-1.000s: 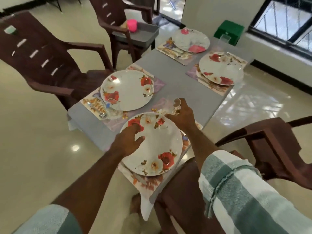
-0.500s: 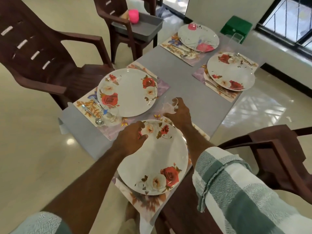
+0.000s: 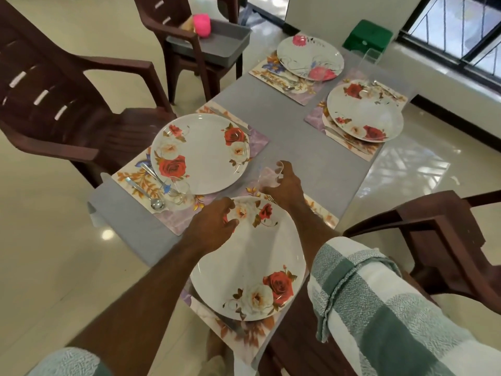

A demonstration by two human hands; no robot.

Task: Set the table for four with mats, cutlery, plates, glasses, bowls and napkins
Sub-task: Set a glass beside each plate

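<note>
The right hand curls its fingers round a clear glass, thin, slippery and probably fragile, best held by its sides.

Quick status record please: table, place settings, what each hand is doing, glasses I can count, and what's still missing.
table: grey table, four mats, a plate on each
near plate, in front of the person
left hand: over the near plate's far rim, fingers loosely curled, holding nothing
right hand: grips a clear glass just beyond the near plate
other glasses: one by the left plate; clear one at the far corner
cutlery: spoon on the left mat
missing: no bowls or napkins seen on the table
</note>
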